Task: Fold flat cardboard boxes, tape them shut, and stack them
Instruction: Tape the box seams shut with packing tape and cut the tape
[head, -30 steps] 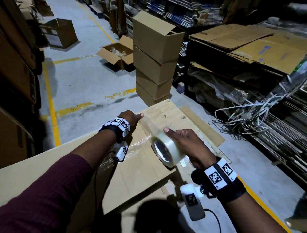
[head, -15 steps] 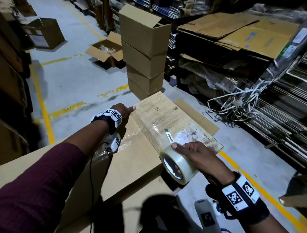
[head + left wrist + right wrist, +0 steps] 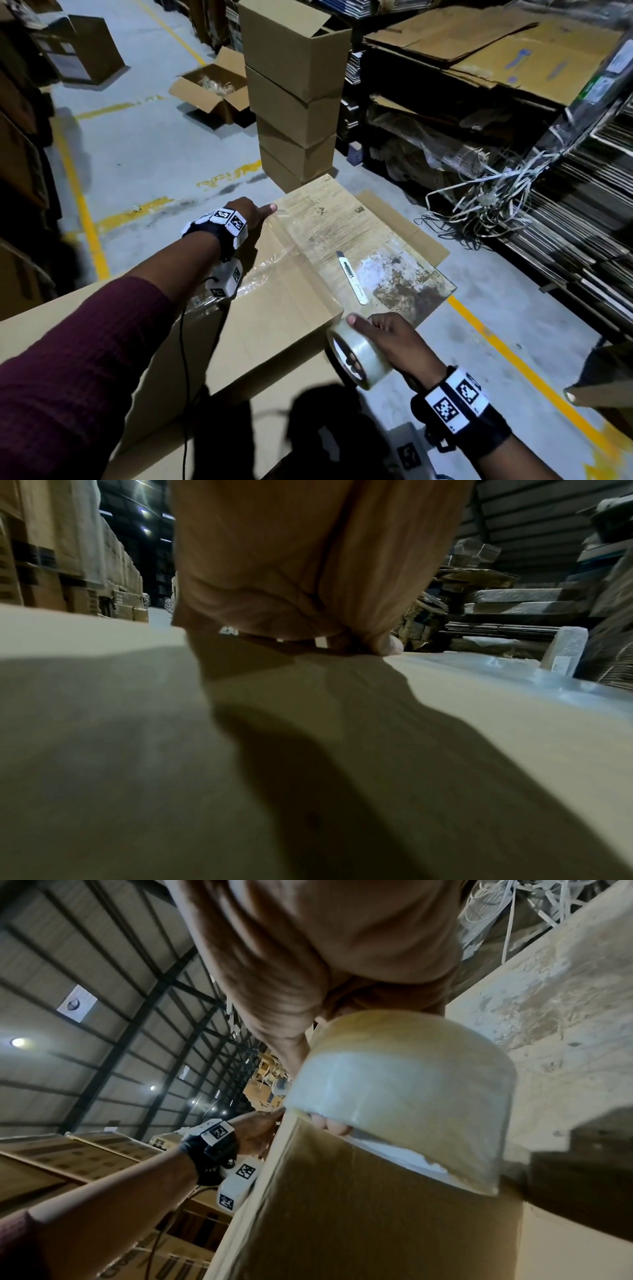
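Note:
A brown cardboard box (image 3: 267, 318) lies in front of me on a worn board (image 3: 342, 233). A strip of clear tape (image 3: 301, 270) runs across the box top from its far edge to its near right corner. My left hand (image 3: 251, 214) holds the strip's far end down at the far edge, the thumb (image 3: 387, 645) on the box. My right hand (image 3: 387, 337) grips the clear tape roll (image 3: 358, 356) just past the near corner, fingers inside its core (image 3: 334, 1125). A yellow utility knife (image 3: 351, 277) lies on the board beside the tape.
A stack of folded boxes (image 3: 294, 96) stands beyond the board, its top one with an open flap. An open carton (image 3: 212, 89) sits on the floor behind. Flat cardboard (image 3: 479, 41) and tangled strapping (image 3: 486, 195) fill the right. Yellow floor lines (image 3: 82, 212) cross the concrete.
My right hand has drawn the roll toward me and down past the box's near corner, stretching tape across the top. The left hand stayed at the far edge. The knife has come into sight.

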